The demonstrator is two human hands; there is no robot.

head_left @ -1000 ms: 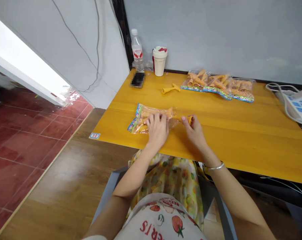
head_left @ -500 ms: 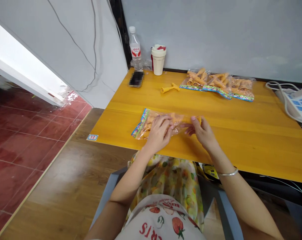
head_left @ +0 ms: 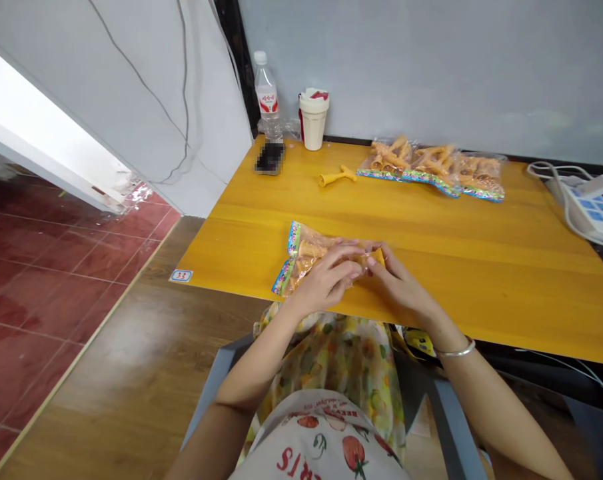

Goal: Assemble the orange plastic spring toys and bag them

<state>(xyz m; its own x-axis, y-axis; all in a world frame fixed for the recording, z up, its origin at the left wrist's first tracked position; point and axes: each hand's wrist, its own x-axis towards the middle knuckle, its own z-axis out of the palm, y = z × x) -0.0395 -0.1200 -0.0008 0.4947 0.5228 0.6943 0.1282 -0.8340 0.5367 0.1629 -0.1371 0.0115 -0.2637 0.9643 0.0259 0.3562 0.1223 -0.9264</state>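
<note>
Nearest of all, a strawberry-print apron (head_left: pixel 321 443) covers the lap, and both forearms reach forward onto the table (head_left: pixel 446 233). The work in hand sits at the near edge: a clear bag (head_left: pixel 306 257) with a patterned strip along its left end lies flat, packed with orange pieces, and the two hands close in on its right end. The left hand (head_left: pixel 326 280) is curled over the plastic, fingers bent and gripping. The right hand (head_left: pixel 401 283), a silver bracelet (head_left: pixel 456 351) at its wrist, pinches from the other side with its fingertips. An orange piece (head_left: pixel 376 257) shows between them at the bag's right end, though how much of it each hand has is hidden.

Farther along the table lie a loose orange piece (head_left: pixel 337 176) and three filled bags (head_left: pixel 431 171) in a row. At the far left stand a bottle (head_left: pixel 267 100) and a cup (head_left: pixel 314 120), with a blurred phone (head_left: pixel 270 158) just before them. A power strip (head_left: pixel 588 210) sits at the right. Red tile (head_left: pixel 31 287) and wood flooring (head_left: pixel 131 347) spread to the left.
</note>
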